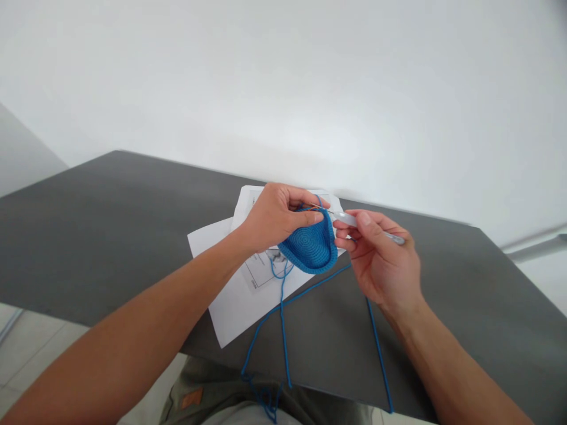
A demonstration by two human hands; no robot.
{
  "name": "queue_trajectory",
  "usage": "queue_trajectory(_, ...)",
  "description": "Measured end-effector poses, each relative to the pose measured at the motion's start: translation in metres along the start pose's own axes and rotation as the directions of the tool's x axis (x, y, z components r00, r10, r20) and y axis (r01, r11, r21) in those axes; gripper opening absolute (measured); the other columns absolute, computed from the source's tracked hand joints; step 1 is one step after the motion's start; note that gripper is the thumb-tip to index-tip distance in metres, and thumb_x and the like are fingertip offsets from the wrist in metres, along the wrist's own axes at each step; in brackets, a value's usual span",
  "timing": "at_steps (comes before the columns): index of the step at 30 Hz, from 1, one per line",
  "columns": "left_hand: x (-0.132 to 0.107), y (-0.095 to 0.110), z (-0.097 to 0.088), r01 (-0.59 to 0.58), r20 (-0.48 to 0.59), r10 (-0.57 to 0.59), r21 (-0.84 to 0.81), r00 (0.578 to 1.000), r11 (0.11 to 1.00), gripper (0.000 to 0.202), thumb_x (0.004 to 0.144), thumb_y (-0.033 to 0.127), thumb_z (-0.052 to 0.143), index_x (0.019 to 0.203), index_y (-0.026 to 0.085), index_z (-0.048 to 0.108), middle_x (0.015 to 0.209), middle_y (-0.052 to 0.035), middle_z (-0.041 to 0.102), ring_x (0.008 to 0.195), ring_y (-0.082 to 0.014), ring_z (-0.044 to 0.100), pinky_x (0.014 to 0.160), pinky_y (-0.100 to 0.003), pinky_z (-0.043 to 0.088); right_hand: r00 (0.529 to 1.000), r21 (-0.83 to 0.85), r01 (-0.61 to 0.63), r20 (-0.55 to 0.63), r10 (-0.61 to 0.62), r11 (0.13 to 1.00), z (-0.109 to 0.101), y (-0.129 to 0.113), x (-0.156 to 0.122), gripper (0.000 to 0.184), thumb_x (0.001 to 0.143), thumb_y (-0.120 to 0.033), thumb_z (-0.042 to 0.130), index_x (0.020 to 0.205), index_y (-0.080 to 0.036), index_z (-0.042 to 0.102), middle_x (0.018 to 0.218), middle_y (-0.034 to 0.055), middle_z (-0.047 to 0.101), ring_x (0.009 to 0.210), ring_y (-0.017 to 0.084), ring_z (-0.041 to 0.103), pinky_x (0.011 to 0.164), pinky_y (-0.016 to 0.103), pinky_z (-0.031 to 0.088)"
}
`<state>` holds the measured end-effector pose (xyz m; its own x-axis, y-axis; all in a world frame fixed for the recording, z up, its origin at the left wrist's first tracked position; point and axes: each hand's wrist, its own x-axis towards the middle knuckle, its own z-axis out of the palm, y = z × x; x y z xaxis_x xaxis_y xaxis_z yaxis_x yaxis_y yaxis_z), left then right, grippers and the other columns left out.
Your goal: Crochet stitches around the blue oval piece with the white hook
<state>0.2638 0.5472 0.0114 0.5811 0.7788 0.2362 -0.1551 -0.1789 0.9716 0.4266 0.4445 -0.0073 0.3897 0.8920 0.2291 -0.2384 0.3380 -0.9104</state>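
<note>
A round, bowl-like piece of blue crochet work (pixel 305 241) is held above the table by my left hand (pixel 279 215), thumb on its inner side and fingers behind the upper rim. My right hand (pixel 381 251) grips a crochet hook (pixel 346 219) with a pale, thick handle. The hook's thin metal tip lies at the upper edge of the work, close to my left fingertips. A short bit of orange thread shows near that edge. Blue yarn (pixel 282 319) trails from the work down over the table edge. Whether a loop sits on the hook is too small to tell.
Beneath the work, printed sheets of paper (pixel 225 301) overlap on the dark grey table (pixel 146 212). More blue yarn (pixel 378 348) runs past my right wrist, and some loops hang over my lap. A white wall (pixel 283 88) stands behind the table.
</note>
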Motion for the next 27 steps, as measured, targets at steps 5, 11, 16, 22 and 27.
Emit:
queue_trajectory(5,-0.003,-0.003,0.010,0.068,-0.026,-0.073,-0.165,0.997,0.984,0.020,0.064,0.021,0.090,0.081,0.015,0.083,0.093,-0.0082,0.082,0.085,-0.0212,0.074,0.080,-0.033,0.056,0.992,0.030,0.095,-0.084,-0.092,0.995,0.010,0.007,-0.004,0.018,0.081,-0.035,0.087,0.088,-0.019,0.081,0.076,0.0026,0.081,0.059,0.011,0.072,0.056,0.020,0.065)
queue_trajectory(11,-0.007,-0.002,0.016,0.089,-0.001,-0.093,-0.281,0.996,0.956,0.025,0.068,0.037,0.092,0.078,0.016,0.082,0.086,-0.0065,0.081,0.077,-0.0190,0.071,0.072,-0.032,0.056,0.986,0.001,0.163,-0.017,-0.163,0.987,0.006,0.008,-0.003,0.014,0.088,-0.033,0.080,0.090,-0.019,0.080,0.079,0.0024,0.081,0.061,0.013,0.074,0.055,0.023,0.066)
queue_trajectory(16,-0.008,-0.002,0.022,0.007,-0.148,-0.045,-0.251,0.988,0.968,0.027,0.067,0.039,0.093,0.074,0.016,0.081,0.095,-0.0084,0.082,0.086,-0.0216,0.073,0.079,-0.033,0.057,0.974,-0.050,0.223,-0.036,-0.225,0.974,0.007,0.010,-0.003,0.012,0.090,-0.030,0.078,0.089,-0.019,0.079,0.076,0.0026,0.080,0.060,0.014,0.074,0.053,0.024,0.066)
queue_trajectory(22,-0.009,-0.008,0.023,-0.030,-0.232,0.009,-0.083,0.973,0.996,0.036,0.074,0.031,0.088,0.106,0.016,0.084,0.081,-0.0028,0.079,0.073,-0.0175,0.067,0.069,-0.030,0.053,0.934,-0.157,0.325,-0.102,-0.343,0.933,0.015,0.011,-0.009,0.009,0.090,-0.027,0.079,0.093,-0.019,0.079,0.077,0.0025,0.079,0.064,0.017,0.077,0.057,0.029,0.068)
queue_trajectory(27,-0.012,-0.003,0.024,-0.049,-0.289,0.052,0.020,0.956,0.999,0.046,0.079,0.032,0.083,0.122,0.016,0.080,0.080,-0.0003,0.078,0.071,-0.0146,0.064,0.069,-0.028,0.052,0.844,-0.367,0.495,-0.011,-0.536,0.788,0.018,0.014,-0.014,0.012,0.092,-0.021,0.075,0.103,-0.021,0.080,0.090,0.0034,0.078,0.069,0.018,0.078,0.062,0.033,0.070)
